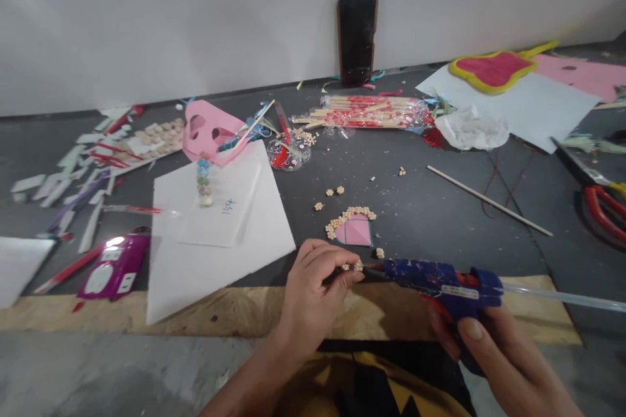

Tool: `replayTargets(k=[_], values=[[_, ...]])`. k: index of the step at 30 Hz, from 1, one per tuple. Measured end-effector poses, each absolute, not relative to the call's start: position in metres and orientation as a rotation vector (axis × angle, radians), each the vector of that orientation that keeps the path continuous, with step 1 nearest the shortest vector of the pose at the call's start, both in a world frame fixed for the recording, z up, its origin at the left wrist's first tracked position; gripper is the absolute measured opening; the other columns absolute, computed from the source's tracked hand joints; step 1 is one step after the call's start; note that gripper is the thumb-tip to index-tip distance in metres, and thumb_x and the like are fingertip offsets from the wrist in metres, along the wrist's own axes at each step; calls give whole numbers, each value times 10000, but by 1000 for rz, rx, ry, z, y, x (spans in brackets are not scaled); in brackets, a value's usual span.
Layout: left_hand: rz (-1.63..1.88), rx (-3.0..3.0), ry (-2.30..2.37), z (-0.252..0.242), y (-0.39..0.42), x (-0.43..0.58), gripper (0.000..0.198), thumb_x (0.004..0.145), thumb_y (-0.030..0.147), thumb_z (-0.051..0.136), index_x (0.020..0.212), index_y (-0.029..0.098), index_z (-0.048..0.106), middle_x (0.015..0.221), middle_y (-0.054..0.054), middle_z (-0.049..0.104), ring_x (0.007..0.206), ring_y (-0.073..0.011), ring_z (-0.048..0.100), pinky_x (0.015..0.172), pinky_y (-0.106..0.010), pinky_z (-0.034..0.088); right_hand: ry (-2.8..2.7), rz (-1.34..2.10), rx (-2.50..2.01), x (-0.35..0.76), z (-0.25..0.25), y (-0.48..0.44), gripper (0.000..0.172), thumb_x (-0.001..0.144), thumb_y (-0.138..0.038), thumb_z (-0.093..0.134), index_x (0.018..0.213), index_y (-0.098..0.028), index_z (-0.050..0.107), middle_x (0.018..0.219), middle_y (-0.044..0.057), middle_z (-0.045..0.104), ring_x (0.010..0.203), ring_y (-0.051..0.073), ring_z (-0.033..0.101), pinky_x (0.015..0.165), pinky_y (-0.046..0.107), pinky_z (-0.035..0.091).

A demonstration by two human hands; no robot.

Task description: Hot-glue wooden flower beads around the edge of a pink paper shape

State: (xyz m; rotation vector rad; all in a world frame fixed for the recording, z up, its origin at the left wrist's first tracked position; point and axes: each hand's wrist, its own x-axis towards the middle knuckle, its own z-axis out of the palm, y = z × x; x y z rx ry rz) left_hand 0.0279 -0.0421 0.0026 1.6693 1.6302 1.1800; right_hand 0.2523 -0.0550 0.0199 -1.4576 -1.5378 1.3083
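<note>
My left hand (315, 283) comes in from below, knuckles up, thumb and fingertips pinched shut on a small cluster of beige beads (353, 266). My right hand (493, 348) is wrapped around the grip of the blue glue gun (440, 279), held level and pointing left, with its nozzle right at the beads. Both sit just in front of the pink house cutout (356, 231), which is edged with the same beads. The gun's body hides most of my right fingers. The clear glue stick (562, 298) runs off the right edge, and the red-handled scissors (604, 207) are cut off there too.
</note>
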Motion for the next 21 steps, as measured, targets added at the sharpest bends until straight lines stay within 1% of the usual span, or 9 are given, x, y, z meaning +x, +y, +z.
replayTargets(k=[5,8,16,18,21], values=[[1143,1636,1668,4,-43,29,90,797,161,681,857,229,680,804,-10,689,808,-158,601,702,-269,512,-1503,1335,-1422,251,21,-53,255,913,-448,454,855,-230,572,656,-1,557,563,115,498,552,226,462],[1130,1618,1681,6,-44,29,80,799,171,677,851,231,683,801,-11,685,801,-157,607,693,-267,517,-1511,1334,-1420,251,20,-52,257,904,-456,469,867,-229,582,659,3,578,549,117,502,542,229,473],[1127,1575,1708,7,-45,26,104,808,164,664,881,232,690,824,-7,685,806,-143,609,704,-248,511,-1564,1366,-1365,263,16,-47,270,905,-445,468,876,-224,620,615,1,586,519,114,526,521,230,483],[1124,1608,1714,6,-44,24,118,826,167,643,913,231,692,846,-13,692,826,-147,604,729,-260,510,-1488,1351,-1407,268,18,-43,270,893,-452,485,910,-227,634,643,12,603,532,127,543,521,247,495],[1114,1663,1723,4,-41,21,143,843,168,618,947,230,693,872,-24,702,856,-159,597,761,-288,511,-1236,1215,-1631,282,22,-32,271,862,-475,535,951,-245,648,755,41,657,594,163,600,509,268,522]])
